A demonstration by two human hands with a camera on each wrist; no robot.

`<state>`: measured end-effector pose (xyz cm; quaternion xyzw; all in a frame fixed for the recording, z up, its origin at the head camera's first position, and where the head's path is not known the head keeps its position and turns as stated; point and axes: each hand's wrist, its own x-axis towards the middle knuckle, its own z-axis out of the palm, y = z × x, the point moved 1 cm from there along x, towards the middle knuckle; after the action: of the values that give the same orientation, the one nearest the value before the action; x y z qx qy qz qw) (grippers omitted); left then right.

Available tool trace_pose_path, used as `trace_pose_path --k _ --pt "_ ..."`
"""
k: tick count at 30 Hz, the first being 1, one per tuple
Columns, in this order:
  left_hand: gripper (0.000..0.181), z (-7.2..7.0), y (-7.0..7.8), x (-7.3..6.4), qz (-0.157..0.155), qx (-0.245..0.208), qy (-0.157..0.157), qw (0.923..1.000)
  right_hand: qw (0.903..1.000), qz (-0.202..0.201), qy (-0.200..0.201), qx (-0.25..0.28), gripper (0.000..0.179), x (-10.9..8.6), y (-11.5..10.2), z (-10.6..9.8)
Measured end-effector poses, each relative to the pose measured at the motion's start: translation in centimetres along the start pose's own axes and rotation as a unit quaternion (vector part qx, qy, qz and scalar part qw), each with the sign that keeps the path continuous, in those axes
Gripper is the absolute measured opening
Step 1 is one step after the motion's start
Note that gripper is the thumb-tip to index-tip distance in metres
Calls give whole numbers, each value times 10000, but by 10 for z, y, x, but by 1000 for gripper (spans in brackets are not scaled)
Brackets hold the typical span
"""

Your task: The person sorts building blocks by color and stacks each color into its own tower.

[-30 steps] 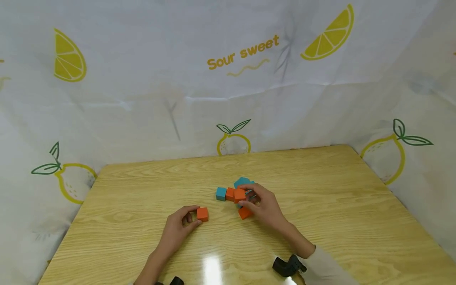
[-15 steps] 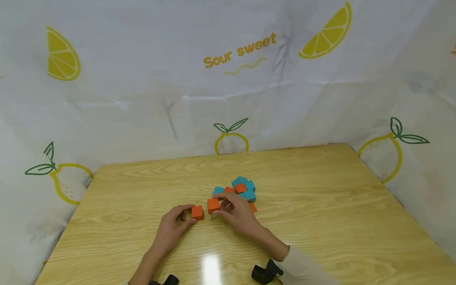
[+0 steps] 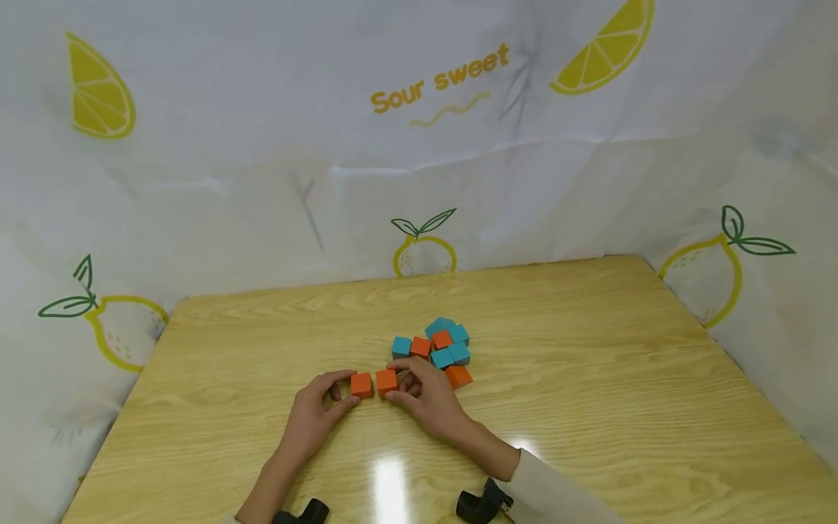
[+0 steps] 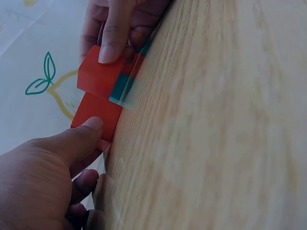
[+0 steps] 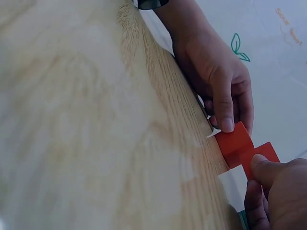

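Note:
My left hand (image 3: pixel 314 411) pinches an orange cube (image 3: pixel 361 386) between thumb and fingers near the middle of the table. Just to its right, my right hand (image 3: pixel 428 397) pinches a second orange cube (image 3: pixel 386 382). A narrow gap parts the two cubes in the head view. In the left wrist view the thumb of the left hand (image 4: pixel 43 167) presses the face of its orange cube (image 4: pixel 98 112). The right wrist view has the right hand (image 5: pixel 288 191) at the lower right, thumb on its cube (image 5: pixel 266 152).
Behind the right hand lies a group of blocks: a blue cube (image 3: pixel 401 347), orange cubes (image 3: pixel 421 347), more blue pieces (image 3: pixel 460 354) and an orange block (image 3: pixel 460 376). Black wrist mounts (image 3: pixel 483 502) sit on both forearms. A lemon-print cloth (image 3: pixel 262 145) hangs behind the wooden table (image 3: pixel 622 378).
My right hand has carried its orange cube left and toward me from the group of blocks to beside the left hand's cube. The left hand has shifted slightly left, still holding its cube.

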<state>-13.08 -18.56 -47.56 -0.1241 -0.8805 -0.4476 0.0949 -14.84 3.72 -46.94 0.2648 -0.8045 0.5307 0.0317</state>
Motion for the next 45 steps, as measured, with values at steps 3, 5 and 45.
trace_pose_path --k 3,5,45 --pt "40 -1 0 2 2 19 -31 10000 10000 -27 48 -49 38 2 -1 1" --pt "40 -2 0 3 -35 46 -49 10000 9999 -49 88 -99 39 4 -1 2" --pt "41 -1 1 1 91 68 -42 9999 9986 312 -46 -433 40 9 -2 9"
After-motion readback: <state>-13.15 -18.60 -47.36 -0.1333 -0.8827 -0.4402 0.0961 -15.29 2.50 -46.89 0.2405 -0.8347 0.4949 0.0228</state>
